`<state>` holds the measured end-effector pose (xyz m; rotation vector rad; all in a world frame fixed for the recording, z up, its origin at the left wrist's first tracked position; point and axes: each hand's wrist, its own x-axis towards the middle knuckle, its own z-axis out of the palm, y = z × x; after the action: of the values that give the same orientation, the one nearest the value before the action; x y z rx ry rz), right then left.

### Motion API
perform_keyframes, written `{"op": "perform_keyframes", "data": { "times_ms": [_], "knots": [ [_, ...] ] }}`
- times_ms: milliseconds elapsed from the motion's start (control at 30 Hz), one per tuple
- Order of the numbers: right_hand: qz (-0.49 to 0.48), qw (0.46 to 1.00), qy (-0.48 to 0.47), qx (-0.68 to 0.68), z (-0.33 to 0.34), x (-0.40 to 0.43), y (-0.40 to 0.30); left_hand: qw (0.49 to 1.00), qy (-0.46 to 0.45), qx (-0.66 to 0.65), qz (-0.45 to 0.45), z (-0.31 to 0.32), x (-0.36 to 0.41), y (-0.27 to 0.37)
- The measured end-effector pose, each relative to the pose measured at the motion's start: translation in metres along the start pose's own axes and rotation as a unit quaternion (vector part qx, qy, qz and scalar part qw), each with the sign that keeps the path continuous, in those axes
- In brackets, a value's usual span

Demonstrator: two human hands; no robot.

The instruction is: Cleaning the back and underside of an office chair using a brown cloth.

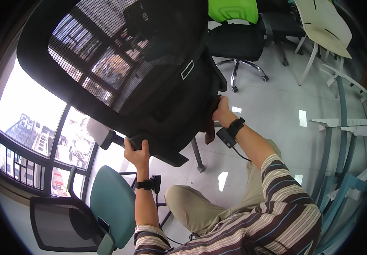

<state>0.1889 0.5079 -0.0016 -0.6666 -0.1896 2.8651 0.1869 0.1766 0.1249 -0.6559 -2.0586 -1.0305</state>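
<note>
A black mesh-backed office chair [158, 105] fills the upper left and centre, tilted, its backrest towards the window. My left hand [137, 153] grips a black part at its lower edge, thumb and fingers around it. On the chair's right side, my right hand [222, 110] is closed on its edge beside a dark reddish-brown cloth or strap [209, 132]; the fingertips are partly hidden, so whether they hold the cloth or the chair is unclear. A black device is strapped to each wrist, with a cable.
A teal chair [112, 204] with a phone on it stands lower left, near the window. A green-and-black swivel chair [237, 40] and a pale chair [325, 28] stand at the top. Grey-blue metal frames [341, 124] line the right.
</note>
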Motion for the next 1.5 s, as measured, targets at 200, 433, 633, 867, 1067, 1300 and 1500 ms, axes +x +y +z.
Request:
{"op": "perform_keyframes", "data": {
  "times_ms": [200,433,633,867,1067,1300,1500],
  "knots": [
    [-0.192,0.966,0.174,0.013,-0.016,0.052,-0.053,1.0,-0.015,-0.013,0.013,0.0,-0.004,-0.009],
    [-0.207,0.976,0.07,-0.004,-0.043,0.006,-0.052,1.0,-0.01,0.0,0.023,-0.007,0.001,-0.025],
    [-0.175,0.963,-0.203,-0.009,-0.1,-0.066,-0.039,0.998,-0.034,-0.024,0.043,-0.012,0.014,-0.048],
    [-0.068,0.976,-0.208,0.022,-0.061,-0.185,-0.019,0.997,-0.064,-0.013,0.049,-0.03,0.037,-0.063],
    [-0.118,0.904,0.072,-0.405,-0.095,-0.19,0.064,0.991,0.056,0.121,0.022,-0.041,-0.013,-0.015],
    [-0.026,0.939,0.063,-0.337,-0.123,-0.177,0.098,0.934,-0.329,-0.126,-0.063,-0.037,-0.154,0.098],
    [0.035,0.959,-0.148,-0.238,-0.102,-0.176,0.146,0.763,-0.607,-0.214,-0.06,0.029,-0.273,0.092]
  ]
}}
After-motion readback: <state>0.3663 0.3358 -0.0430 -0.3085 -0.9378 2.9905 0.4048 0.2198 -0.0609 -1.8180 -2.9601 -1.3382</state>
